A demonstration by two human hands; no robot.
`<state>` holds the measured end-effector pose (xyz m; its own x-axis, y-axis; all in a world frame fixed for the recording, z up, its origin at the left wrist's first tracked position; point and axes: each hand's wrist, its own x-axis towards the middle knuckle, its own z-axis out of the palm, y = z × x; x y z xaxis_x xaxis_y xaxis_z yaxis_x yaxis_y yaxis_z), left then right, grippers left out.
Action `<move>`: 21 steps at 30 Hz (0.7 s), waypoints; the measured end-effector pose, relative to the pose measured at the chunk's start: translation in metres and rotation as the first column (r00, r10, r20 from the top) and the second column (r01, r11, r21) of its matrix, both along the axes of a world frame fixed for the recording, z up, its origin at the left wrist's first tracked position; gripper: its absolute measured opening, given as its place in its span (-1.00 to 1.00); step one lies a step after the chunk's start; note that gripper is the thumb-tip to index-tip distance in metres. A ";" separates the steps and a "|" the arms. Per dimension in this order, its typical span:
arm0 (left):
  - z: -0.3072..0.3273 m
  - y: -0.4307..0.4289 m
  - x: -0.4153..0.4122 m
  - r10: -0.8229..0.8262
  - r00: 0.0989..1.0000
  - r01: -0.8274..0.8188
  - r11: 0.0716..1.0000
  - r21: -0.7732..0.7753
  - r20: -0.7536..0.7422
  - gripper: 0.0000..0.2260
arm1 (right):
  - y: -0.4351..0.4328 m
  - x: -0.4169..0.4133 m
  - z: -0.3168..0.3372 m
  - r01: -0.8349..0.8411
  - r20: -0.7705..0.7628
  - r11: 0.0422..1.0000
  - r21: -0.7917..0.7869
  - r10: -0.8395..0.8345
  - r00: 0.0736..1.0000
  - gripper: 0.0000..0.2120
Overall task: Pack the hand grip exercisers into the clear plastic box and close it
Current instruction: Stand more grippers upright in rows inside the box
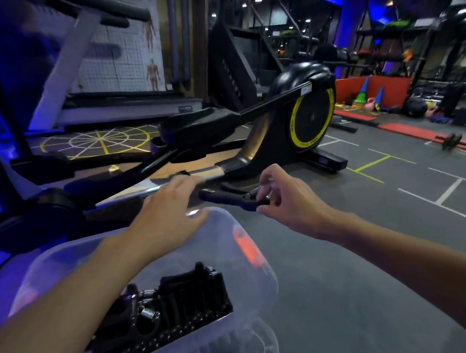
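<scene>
A clear plastic box [250, 280] stands open on the gym floor at the bottom of the head view. Several black hand grip exercisers [179, 298] with steel springs lie packed inside it. My right hand [285, 197] pinches the spring end of another black hand grip exerciser [229, 194], holding it in the air just beyond the box's far edge. My left hand [170, 208] hovers over the far rim of the box with its fingers spread, close to the handle tips of the held exerciser. No lid is clearly visible.
A black rowing machine [299, 122] with a yellow-ringed flywheel and a silver rail stretches across the floor just beyond the box. A treadmill [87, 76] stands at the back left. Grey floor with painted lines extends to the right, with cones and weights far off.
</scene>
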<state>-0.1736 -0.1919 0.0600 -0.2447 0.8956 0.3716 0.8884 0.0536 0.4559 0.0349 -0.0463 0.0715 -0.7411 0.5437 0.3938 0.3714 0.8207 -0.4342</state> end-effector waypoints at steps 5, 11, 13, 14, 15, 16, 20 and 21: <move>0.000 -0.040 -0.017 0.016 0.999 -0.013 0.997 -0.079 0.040 -0.55 | -0.049 0.004 0.014 -0.087 -0.042 0.996 0.001 0.087 0.995 -0.57; -0.003 -0.073 -0.029 0.004 0.999 -0.011 0.990 -0.138 -0.046 -0.59 | -0.080 -0.007 0.016 -0.170 -0.073 0.985 -0.017 0.168 0.983 -0.56; -0.006 -0.081 -0.033 0.013 0.999 -0.017 0.991 -0.133 -0.030 -0.58 | -0.087 -0.010 0.016 -0.213 -0.067 0.977 -0.023 0.211 0.975 -0.57; -0.007 -0.084 -0.035 0.014 1.000 -0.017 0.991 -0.130 -0.027 -0.59 | -0.091 -0.012 0.015 -0.232 -0.057 0.972 -0.025 0.230 0.971 -0.57; -0.009 -0.086 -0.037 0.013 1.000 -0.016 0.991 -0.132 -0.021 -0.60 | -0.094 -0.014 0.015 -0.248 -0.044 0.969 -0.023 0.246 0.968 -0.57; -0.010 -0.088 -0.038 0.009 1.000 -0.010 0.990 -0.139 -0.010 -0.63 | -0.096 -0.016 0.014 -0.260 -0.031 0.965 -0.013 0.260 0.965 -0.57; -0.015 -0.094 -0.046 0.000 0.999 0.006 0.983 -0.182 0.035 -0.74 | -0.092 -0.024 0.006 -0.275 0.026 0.961 -0.003 0.275 0.961 -0.58; -0.016 -0.095 -0.047 0.012 0.999 -0.005 0.984 -0.180 0.034 -0.73 | -0.090 -0.026 0.002 -0.278 0.035 0.960 -0.008 0.278 0.960 -0.56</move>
